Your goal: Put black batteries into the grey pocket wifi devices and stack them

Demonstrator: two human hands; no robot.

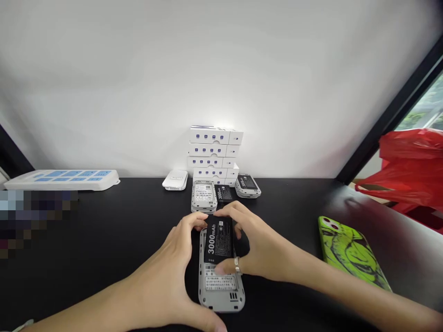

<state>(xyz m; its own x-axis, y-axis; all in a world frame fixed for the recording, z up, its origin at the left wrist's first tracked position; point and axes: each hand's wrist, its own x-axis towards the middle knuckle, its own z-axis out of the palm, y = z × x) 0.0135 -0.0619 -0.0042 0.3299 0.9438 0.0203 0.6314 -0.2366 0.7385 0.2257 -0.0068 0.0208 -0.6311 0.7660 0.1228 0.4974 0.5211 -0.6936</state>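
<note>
A white device with its back off (pixel 221 299) lies on the black table, labels showing inside. Over its upper part sits a black 3000mAh battery (pixel 219 240), slightly tilted sideways. My right hand (pixel 254 244), with a ring, grips this battery between the thumb at its lower edge and the fingers at its top. My left hand (pixel 178 272) is around the left side of the device, thumb and fingers wide apart, its fingertips near the battery's top left corner.
Behind stand stacked white boxes (pixel 209 150), open devices (pixel 204 196), another battery (pixel 224 193), a device with battery (pixel 248 184) and white covers (pixel 175 180). A green phone (pixel 351 251) and red bag (pixel 411 168) are right; a power strip (pixel 65 179) is left.
</note>
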